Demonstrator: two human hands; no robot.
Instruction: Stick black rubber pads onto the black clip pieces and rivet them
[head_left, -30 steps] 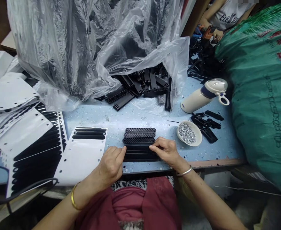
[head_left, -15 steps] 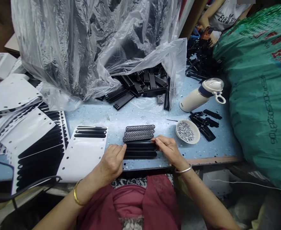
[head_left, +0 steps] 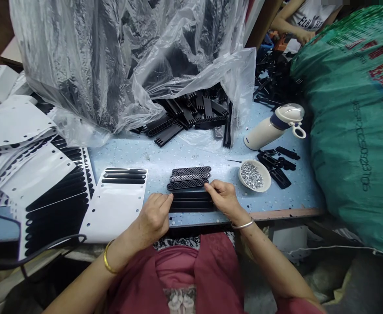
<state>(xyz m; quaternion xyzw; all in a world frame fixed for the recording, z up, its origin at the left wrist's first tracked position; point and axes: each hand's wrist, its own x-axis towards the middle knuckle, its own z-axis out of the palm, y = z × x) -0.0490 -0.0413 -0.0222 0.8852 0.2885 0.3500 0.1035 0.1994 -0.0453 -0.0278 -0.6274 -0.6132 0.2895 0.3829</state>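
Observation:
Between my hands, several smooth black strips (head_left: 191, 205) lie side by side near the table's front edge. My left hand (head_left: 155, 216) is closed, its thumb and forefinger pinching the left end of the farthest strip. At the other end, my right hand (head_left: 225, 200) pinches the same strip with its fingertips. Just beyond lie three black bars with a lattice pattern (head_left: 190, 176), parallel to the strips. To the left, a white backing sheet (head_left: 116, 209) carries three black adhesive strips (head_left: 124, 175) along its far end.
A bowl of small shiny metal pieces (head_left: 252, 175), a bottle (head_left: 265, 131) and black parts (head_left: 278, 165) are to the right. A plastic bag (head_left: 89, 65) spills black bars (head_left: 184, 113) behind. Sticker sheets (head_left: 37, 165) pile up left. A green sack (head_left: 351, 131) borders the right; a co-worker's arm (head_left: 289, 24) is beyond.
My right hand has shifted slightly left along the black strip, while my left hand stays at its end. The co-worker's hand has moved up, off the orange tool. The view has tilted slightly.

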